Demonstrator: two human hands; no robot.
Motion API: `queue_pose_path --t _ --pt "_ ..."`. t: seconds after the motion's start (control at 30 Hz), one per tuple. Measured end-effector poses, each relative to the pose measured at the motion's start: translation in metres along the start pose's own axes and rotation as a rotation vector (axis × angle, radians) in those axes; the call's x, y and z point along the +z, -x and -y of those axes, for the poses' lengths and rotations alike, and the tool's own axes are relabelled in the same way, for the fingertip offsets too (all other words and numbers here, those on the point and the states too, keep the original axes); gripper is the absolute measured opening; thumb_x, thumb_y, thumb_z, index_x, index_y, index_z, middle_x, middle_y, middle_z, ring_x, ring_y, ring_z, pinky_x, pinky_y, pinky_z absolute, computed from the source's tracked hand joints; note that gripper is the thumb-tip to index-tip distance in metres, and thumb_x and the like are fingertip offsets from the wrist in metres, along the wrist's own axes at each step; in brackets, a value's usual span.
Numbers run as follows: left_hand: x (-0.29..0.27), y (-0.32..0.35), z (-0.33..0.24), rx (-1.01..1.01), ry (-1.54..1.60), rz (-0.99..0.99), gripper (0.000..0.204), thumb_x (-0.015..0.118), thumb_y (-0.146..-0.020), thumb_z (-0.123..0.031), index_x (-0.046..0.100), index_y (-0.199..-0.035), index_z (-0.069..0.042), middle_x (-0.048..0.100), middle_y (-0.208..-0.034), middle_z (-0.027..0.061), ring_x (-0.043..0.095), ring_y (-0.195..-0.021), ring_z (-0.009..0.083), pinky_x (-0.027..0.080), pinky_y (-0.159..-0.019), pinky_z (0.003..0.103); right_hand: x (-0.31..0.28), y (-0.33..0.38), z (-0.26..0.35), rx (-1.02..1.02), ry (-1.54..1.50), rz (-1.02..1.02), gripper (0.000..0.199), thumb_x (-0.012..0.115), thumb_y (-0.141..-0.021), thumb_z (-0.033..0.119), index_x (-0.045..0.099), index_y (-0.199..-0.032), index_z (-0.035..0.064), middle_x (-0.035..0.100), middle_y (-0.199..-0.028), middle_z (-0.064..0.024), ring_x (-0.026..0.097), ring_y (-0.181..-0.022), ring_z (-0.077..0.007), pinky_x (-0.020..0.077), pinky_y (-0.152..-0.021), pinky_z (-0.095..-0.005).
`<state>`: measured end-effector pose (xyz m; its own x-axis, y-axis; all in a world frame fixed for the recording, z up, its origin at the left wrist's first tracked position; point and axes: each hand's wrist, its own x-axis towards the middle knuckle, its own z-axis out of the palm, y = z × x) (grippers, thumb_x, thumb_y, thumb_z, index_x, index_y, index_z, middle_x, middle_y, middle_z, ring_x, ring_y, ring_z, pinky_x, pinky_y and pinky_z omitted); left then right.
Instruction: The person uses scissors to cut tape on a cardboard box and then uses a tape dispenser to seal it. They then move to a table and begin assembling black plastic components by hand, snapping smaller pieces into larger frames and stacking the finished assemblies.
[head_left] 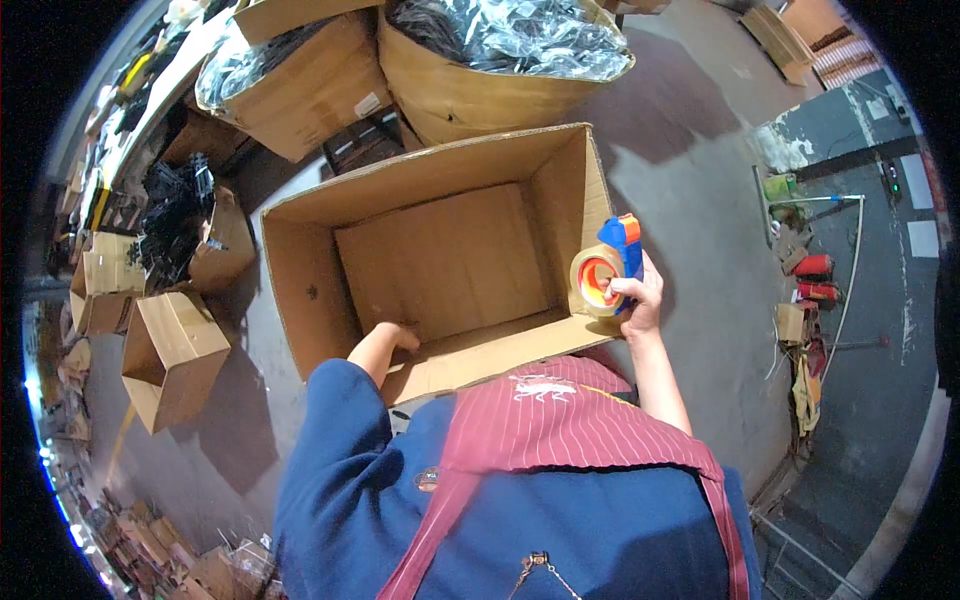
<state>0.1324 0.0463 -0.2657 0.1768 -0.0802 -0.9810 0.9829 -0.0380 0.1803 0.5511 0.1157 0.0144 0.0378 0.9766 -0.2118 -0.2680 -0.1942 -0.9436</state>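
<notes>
Your right hand (643,292) has the dispenser (627,258) in a closed grip beside the right wall of the box (300,250), with fingertips at the core of the tape roll (581,272). Keep that grip firm on the blue body but light at the core, since a finger pressed into the ring would probably stop the roll turning. The orange end points up and away from you; keep it clear of your skin and of the cardboard rim, where it might snag.

Your left hand (402,338) reaches over into the box near its closest left corner, fingers curled; whether they pinch the cardboard or only rest by it, you cannot tell from here. For a steady hold, spread those fingers flat along the inner wall rather than bunching them, so the pressure doesn't buckle it.

The box sits right in front of you, open side up, its base in view and its near edge close to your apron (560,420). Keep the fabric from catching under that edge. The filled cartons (490,95) stand just beyond the far wall, so avoid shoving the box against them.
</notes>
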Motion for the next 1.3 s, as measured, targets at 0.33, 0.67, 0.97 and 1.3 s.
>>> queue_pose_path --t 0.33,0.67,0.97,1.3 --pt "-0.007 0.026 -0.025 0.249 -0.054 -0.63 0.086 0.069 -0.079 -0.033 0.035 -0.153 -0.007 0.035 -0.158 0.0192 0.032 -0.146 0.0372 0.022 -0.121 0.052 -0.004 0.0 -0.008 -0.015 -0.071 -0.008 0.062 0.063 -0.062 0.01 0.057 -0.121 -0.0076 0.066 -0.079 -0.0095 0.062 -0.053 -0.0168 0.0594 -0.068 -0.0317" --pt "0.008 -0.07 0.076 -0.026 0.16 -0.724 0.054 0.044 -0.098 -0.04 0.058 -0.136 -0.005 0.05 -0.147 0.0145 0.043 -0.138 0.0331 0.03 -0.116 0.045 -0.015 0.005 -0.008 0.042 -0.053 0.014 0.07 0.059 -0.064 0.013 0.05 -0.13 -0.0091 0.06 -0.069 -0.0065 0.059 -0.053 -0.0172 0.0597 -0.074 -0.0361" --pt "-0.017 0.071 -0.074 0.187 -0.08 -0.328 0.069 0.049 -0.1 -0.044 0.036 -0.152 -0.002 0.042 -0.154 0.0188 0.043 -0.14 0.0326 0.036 -0.115 0.041 -0.069 -0.015 -0.015 0.352 -0.453 0.012 0.026 0.059 -0.08 0.031 0.055 -0.064 0.0101 0.053 -0.054 -0.0033 0.053 -0.044 -0.0186 0.0526 -0.056 -0.0372" --pt "0.03 0.247 -0.16 0.796 0.518 -0.35 0.084 0.068 -0.084 -0.015 0.028 -0.157 -0.006 0.049 -0.149 0.0197 0.05 -0.135 0.0292 0.042 -0.109 0.039 -0.072 -0.076 -0.048 0.391 -0.954 0.334 0.07 0.067 -0.083 0.042 0.049 -0.136 0.0005 0.065 -0.1 -0.0066 0.062 -0.078 -0.0159 0.0536 -0.069 -0.0371"
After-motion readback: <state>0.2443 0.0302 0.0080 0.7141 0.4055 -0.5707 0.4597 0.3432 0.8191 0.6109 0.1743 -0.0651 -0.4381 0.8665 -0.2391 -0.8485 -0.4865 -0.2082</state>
